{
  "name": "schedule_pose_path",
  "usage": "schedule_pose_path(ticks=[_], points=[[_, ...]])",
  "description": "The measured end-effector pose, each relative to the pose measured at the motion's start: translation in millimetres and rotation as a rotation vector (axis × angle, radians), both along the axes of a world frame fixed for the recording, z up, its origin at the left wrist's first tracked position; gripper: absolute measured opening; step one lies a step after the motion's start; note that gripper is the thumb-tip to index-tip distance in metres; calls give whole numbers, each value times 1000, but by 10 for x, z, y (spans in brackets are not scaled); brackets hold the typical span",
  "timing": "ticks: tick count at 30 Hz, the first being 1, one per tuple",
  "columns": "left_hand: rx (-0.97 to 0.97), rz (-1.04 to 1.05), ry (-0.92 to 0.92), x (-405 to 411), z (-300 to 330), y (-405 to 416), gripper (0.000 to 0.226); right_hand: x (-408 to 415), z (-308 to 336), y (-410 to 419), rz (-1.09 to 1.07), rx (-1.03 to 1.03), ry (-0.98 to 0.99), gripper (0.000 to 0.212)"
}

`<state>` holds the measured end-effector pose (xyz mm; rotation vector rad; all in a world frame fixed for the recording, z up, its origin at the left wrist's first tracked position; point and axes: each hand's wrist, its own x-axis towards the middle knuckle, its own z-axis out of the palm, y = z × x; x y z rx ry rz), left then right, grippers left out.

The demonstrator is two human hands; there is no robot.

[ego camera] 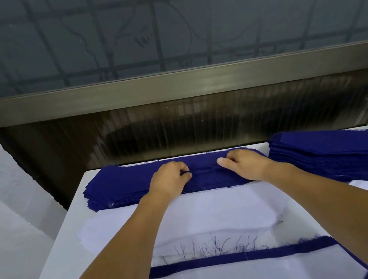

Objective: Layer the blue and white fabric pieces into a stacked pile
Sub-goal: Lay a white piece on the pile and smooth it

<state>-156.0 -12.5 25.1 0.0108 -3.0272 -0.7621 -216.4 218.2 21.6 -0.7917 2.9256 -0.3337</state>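
Blue fabric stack (122,185) lies at 12 o'clock on the white table (61,267). Left hand (168,178) and right hand (245,164) both pinch its top piece. White fabric pieces (213,209) sit nearer; second blue stack (339,151) at 2 o'clock.

Two hands (169,177) (245,164), two stacks of blue fabric (118,186) (339,153), one white fabric pile (213,211), one table (61,267).
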Motion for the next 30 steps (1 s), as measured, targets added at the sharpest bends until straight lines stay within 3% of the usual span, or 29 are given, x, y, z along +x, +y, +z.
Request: schedule_pose_path(ticks=[4, 8, 19, 30], points=[[-31, -6, 12, -7, -4, 0, 20, 115, 29, -62, -8, 13, 49, 37], [-43, -37, 42, 29, -26, -77, 20, 177, -78, -75, -58, -173, 63, 16], [-247, 165, 46, 333, 42, -989, 17, 197, -57, 63, -134, -311, -22, 20], [-363, -57, 212, 1220, 178, -964, 21, 1109, 105, 539, 61, -283, 111, 16]])
